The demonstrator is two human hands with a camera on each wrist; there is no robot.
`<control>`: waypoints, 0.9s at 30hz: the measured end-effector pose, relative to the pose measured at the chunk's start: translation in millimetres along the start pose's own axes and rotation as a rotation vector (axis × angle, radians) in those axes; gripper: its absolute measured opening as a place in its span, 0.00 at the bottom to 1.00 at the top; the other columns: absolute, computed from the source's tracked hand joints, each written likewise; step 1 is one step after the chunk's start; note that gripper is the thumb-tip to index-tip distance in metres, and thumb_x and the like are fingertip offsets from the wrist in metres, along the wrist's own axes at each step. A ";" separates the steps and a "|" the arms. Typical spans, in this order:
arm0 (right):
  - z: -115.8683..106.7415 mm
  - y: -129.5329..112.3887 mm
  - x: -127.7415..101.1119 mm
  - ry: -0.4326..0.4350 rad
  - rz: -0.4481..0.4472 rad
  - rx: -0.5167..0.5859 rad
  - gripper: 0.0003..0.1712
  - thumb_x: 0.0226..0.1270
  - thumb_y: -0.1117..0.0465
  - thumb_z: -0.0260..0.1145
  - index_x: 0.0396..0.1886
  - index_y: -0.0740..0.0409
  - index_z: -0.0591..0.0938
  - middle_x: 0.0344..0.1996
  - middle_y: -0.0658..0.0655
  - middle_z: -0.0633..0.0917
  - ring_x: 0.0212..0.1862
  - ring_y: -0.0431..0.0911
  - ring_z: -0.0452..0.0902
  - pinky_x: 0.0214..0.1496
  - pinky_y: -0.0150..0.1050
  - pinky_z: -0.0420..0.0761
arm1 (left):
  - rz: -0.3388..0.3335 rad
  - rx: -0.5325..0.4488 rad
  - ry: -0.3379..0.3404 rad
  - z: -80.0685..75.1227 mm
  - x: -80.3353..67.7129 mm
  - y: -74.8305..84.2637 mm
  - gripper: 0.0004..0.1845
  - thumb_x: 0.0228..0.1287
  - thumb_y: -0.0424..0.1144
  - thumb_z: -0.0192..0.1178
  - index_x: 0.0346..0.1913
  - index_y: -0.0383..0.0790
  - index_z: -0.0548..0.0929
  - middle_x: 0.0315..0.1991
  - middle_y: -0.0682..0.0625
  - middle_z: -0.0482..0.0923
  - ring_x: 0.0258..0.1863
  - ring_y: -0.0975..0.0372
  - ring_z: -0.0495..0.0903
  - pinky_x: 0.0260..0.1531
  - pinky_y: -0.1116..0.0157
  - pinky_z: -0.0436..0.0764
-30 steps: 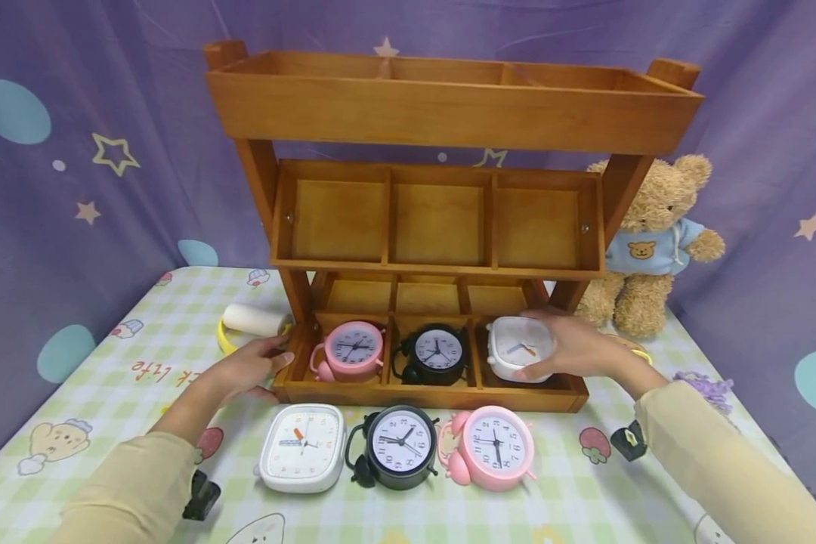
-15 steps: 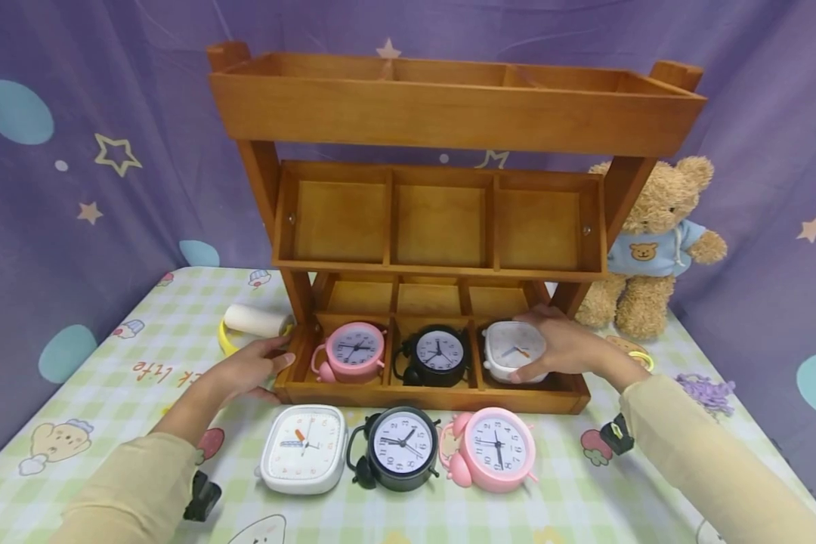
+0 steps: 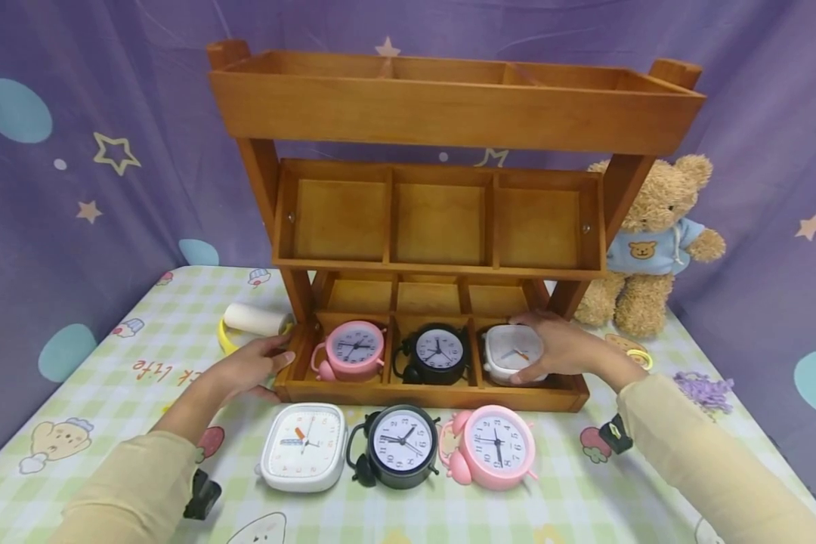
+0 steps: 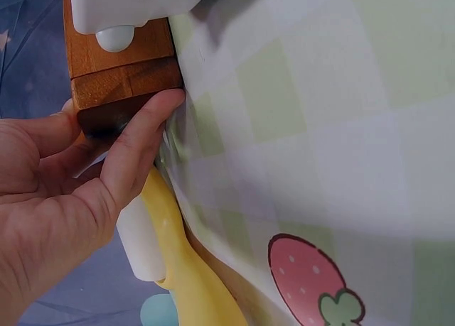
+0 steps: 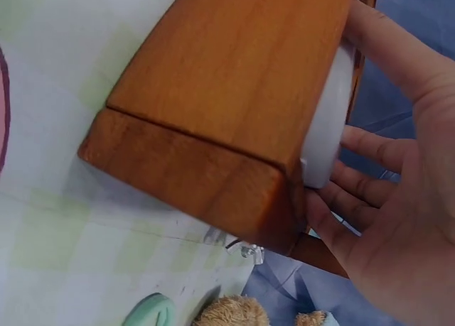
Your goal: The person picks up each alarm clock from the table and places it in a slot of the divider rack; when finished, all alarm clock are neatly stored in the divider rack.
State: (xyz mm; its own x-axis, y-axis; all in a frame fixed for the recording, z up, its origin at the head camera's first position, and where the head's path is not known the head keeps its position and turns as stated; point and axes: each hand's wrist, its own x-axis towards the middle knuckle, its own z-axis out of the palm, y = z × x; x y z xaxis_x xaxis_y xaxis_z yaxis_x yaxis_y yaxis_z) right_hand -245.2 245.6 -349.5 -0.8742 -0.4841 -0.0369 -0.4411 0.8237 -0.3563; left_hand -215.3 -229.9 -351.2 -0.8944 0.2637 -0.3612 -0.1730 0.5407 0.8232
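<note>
Right hand grips the white clock — fingers over its top, thumb at the lower front edge — inside the right bottom cell of the rack. The clock sits low in that cell, face forward and tilted back a little; whether it rests fully on the cell floor can't be told. In the right wrist view the fingers wrap the white clock's side next to the rack's wooden end.

Left hand is flat against the rack's left bottom corner, fingers straight, holding nothing; left wrist view shows the thumb pressed on the wood.

Also in the rack's bottom row: pink clock in the left cell, black clock in the middle. In front of the rack on the cloth lie three more clocks, white, black and pink.

Judgement: the step is seating the white clock. Best done by keeping the left hand braced so the rack doesn't slide, lowering the clock square to the dividers, and letting go only once its feet sit flat — fingers out upward, not dragging the face.
</note>
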 end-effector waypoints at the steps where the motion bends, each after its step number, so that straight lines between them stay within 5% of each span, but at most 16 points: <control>1: -0.6 -0.1 -0.1 -0.006 -0.002 -0.001 0.58 0.44 0.40 0.84 0.68 0.69 0.72 0.62 0.69 0.78 0.63 0.63 0.73 0.67 0.60 0.74 | 0.001 0.003 0.001 -0.2 -0.2 0.2 0.33 0.82 0.33 0.41 0.77 0.20 0.39 0.73 0.17 0.43 0.69 0.29 0.60 0.42 0.51 0.89; 13: -19.5 -10.5 -3.1 -0.110 -0.016 0.000 0.49 0.57 0.41 0.78 0.69 0.68 0.73 0.63 0.70 0.77 0.65 0.65 0.71 0.68 0.62 0.72 | 0.002 -0.005 0.005 0.6 -0.3 -0.4 0.33 0.82 0.33 0.41 0.77 0.19 0.40 0.73 0.17 0.42 0.71 0.29 0.56 0.42 0.50 0.89; 27: -32.8 -32.7 -23.0 0.047 -0.087 -0.051 0.33 0.64 0.49 0.76 0.65 0.58 0.81 0.60 0.63 0.81 0.61 0.63 0.76 0.62 0.64 0.77 | 0.008 0.000 -0.007 -0.5 0.5 -0.5 0.33 0.83 0.33 0.40 0.77 0.20 0.39 0.73 0.18 0.42 0.68 0.29 0.62 0.42 0.50 0.89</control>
State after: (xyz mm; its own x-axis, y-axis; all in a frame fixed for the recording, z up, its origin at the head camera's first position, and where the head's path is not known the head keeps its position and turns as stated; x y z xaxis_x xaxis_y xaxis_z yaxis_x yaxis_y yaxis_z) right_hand -217.3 239.6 -306.4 -0.8404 -0.5408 0.0364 -0.5243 0.7939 -0.3078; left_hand -215.9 -230.4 -351.6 -0.8929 0.2735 -0.3576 -0.1659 0.5385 0.8261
